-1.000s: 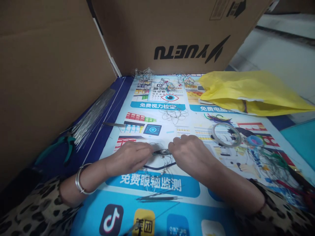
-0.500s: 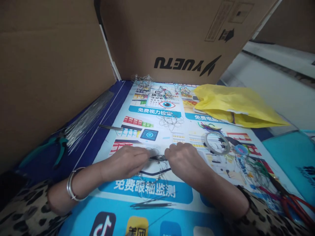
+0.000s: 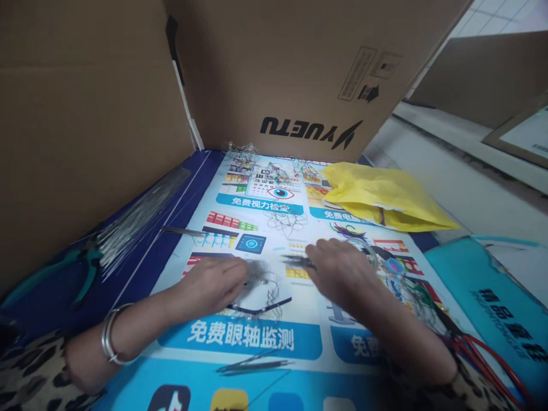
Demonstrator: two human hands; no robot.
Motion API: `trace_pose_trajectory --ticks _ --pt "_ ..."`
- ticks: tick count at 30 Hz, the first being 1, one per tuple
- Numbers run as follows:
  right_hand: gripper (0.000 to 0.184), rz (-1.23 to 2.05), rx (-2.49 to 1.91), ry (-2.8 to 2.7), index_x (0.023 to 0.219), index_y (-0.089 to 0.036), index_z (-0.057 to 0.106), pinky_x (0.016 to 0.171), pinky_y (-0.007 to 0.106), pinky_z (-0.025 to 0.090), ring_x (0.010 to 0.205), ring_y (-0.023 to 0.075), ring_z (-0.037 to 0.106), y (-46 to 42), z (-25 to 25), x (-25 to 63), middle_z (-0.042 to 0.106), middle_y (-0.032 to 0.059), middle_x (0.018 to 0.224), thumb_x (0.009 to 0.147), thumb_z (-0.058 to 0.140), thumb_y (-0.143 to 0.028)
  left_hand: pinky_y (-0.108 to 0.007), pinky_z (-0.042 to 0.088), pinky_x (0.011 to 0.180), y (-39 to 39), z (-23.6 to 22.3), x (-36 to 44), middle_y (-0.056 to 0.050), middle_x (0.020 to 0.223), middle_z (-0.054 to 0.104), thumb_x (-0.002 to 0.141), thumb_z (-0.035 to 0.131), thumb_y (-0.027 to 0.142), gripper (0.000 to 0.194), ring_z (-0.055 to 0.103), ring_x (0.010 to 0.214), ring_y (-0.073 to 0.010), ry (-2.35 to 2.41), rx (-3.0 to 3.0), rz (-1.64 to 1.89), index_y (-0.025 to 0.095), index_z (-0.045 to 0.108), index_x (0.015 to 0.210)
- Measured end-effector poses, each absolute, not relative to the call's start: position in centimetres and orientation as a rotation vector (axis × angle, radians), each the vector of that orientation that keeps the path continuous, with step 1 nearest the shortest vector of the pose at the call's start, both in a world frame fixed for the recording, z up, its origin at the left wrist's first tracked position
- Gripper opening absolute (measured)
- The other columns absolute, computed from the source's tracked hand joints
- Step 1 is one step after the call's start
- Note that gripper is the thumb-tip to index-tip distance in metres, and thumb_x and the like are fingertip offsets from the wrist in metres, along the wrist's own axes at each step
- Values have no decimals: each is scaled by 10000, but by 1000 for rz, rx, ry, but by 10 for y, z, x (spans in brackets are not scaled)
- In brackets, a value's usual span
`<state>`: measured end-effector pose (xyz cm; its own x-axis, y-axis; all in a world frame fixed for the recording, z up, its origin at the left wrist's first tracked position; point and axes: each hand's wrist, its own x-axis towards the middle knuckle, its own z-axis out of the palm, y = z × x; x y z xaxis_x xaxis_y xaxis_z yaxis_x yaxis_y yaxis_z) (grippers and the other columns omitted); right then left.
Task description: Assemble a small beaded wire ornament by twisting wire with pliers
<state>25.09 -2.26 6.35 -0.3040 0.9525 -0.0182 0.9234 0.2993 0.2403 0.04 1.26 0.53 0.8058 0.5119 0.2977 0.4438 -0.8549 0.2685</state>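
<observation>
My left hand point(image 3: 218, 282) is closed in a pinch at the edge of a thin beaded wire loop point(image 3: 274, 288), which hangs down to the right of the fingers over the printed sheet. Clear beads dot the wire. To its right, my right hand point(image 3: 342, 268) is wrapped round a pair of pliers point(image 3: 297, 261). Their pointed jaws face left, apart from the wire; the handles are hidden in the fist. Below the hands lies a small bundle of short dark wires point(image 3: 254, 365).
At left are a sheaf of straight wires point(image 3: 141, 211) and teal-handled pliers point(image 3: 88, 265). Tangled wire point(image 3: 286, 220) lies beyond my hands. A yellow bag point(image 3: 385, 197), a tape roll point(image 3: 363, 251) and red-handled scissors point(image 3: 483, 354) are at right. Cardboard point(image 3: 274, 68) walls the back.
My right hand has moved right with the pliers, away from my left hand and the wire loop. My left hand still pinches the loop. The camera view has shifted somewhat.
</observation>
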Motion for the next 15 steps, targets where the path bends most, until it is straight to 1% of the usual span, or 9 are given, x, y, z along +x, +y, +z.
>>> trace_pose_trajectory --ticks 2,3,6,10,15 --pt "229 340 1833 2299 868 -177 614 608 302 278 761 209 528 -17 77 266 618 80 820 870 448 -334 -223 412 594 13 5 1 -18 722 611 855 376 133 193 559 661 -117 847 2774 594 172 554 792" --pt "243 368 1858 2238 850 -183 619 604 304 276 764 216 526 -16 81 273 618 80 826 870 448 -355 -218 412 592 13 5 1 -15 723 613 854 377 140 194 559 653 -113 895 2761 623 174 561 805" --pt "219 349 1815 2178 789 -194 620 594 304 270 760 223 527 -15 85 287 614 68 797 850 475 -345 -215 408 600 15 3 2 -6 739 616 842 396 152 172 562 651 -108 1050 2741 710 179 561 803" --pt "188 287 1703 2249 799 -196 626 594 302 270 766 224 533 -18 73 286 617 68 796 835 501 -332 -218 386 578 19 1 5 10 708 594 823 426 159 130 540 602 -101 1255 2667 770 177 549 788" --pt "156 332 1631 2321 782 -179 632 596 314 248 766 223 526 -19 59 276 611 88 788 834 490 -218 -222 382 570 22 0 8 12 710 593 836 433 206 129 542 605 -105 1299 2559 712 178 558 816"
